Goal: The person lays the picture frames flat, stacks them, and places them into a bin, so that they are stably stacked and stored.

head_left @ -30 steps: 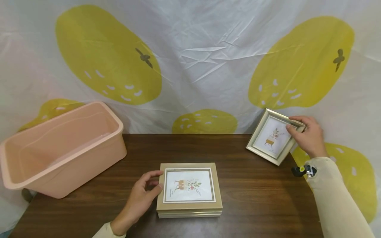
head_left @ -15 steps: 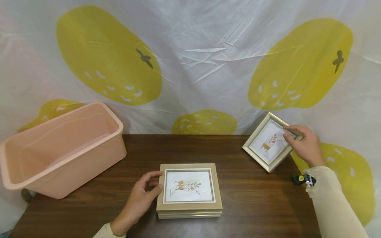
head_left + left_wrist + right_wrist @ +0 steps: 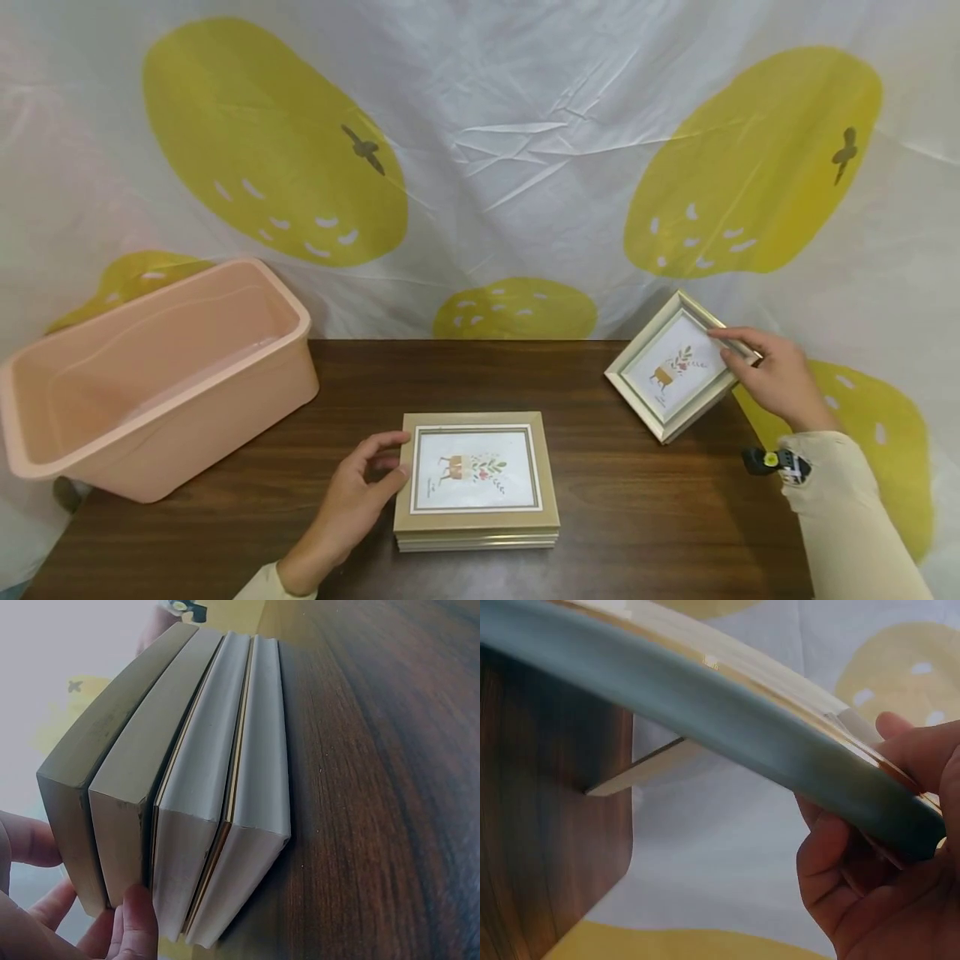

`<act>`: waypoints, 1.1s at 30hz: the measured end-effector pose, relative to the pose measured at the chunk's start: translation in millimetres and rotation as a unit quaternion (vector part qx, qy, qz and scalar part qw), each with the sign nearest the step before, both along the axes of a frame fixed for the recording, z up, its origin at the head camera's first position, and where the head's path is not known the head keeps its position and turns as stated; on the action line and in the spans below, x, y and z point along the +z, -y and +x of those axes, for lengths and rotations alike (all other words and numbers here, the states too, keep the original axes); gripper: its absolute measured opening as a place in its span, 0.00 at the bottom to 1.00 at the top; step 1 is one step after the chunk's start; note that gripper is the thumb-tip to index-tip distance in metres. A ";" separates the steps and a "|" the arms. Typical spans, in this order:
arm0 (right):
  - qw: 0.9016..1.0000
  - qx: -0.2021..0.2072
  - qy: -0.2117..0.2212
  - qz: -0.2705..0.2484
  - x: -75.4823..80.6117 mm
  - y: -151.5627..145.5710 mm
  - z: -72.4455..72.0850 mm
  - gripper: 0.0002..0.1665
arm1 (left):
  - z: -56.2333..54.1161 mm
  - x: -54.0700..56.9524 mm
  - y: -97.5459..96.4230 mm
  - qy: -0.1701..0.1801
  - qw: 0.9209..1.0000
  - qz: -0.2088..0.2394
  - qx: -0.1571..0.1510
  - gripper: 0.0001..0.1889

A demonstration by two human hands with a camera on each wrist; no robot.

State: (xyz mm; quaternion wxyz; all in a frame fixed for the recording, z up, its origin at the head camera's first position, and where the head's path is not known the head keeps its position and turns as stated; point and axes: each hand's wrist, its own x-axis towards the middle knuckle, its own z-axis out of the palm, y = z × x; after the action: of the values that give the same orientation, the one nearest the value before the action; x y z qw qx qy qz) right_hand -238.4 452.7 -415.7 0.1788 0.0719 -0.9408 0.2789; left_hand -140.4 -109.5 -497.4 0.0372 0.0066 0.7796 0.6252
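At the back right, my right hand (image 3: 776,375) pinches the right corner of a pale gold picture frame (image 3: 637,390), thumb at the front and fingers behind. The frame is tilted, its plant drawing facing me. In the right wrist view its stand leg (image 3: 637,771) sticks out behind, the tip overlapping the tabletop. At the front middle lies a stack of several picture frames (image 3: 551,483), the top one face up with a similar drawing. My left hand (image 3: 352,492) rests its fingertips against the stack's left side; in the left wrist view the fingers (image 3: 139,919) lie along the frames' edges.
A pink plastic bin (image 3: 232,400) stands at the left, tilted in view. Behind the brown wooden table (image 3: 360,367) hangs a white cloth (image 3: 510,192) with large yellow fruit prints. The table's right edge runs just beside the propped frame.
My right hand has brought its frame slightly toward me and to the left, turning it a little. My left hand and the stack have stayed in place.
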 end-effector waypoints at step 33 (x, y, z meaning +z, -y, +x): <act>0.980 -0.003 -0.047 -0.195 -1.5 45.7 27.6 0.20 | -9.9 15.0 7.9 -0.016 1.000 0.012 0.023 0.20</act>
State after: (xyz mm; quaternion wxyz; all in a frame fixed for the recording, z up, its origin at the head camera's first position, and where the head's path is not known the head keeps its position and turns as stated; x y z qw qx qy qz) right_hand -210.8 407.0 -417.2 0.2347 0.0456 -0.8591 0.4525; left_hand -150.3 -117.4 -482.4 0.0104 -0.0010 0.7727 0.6347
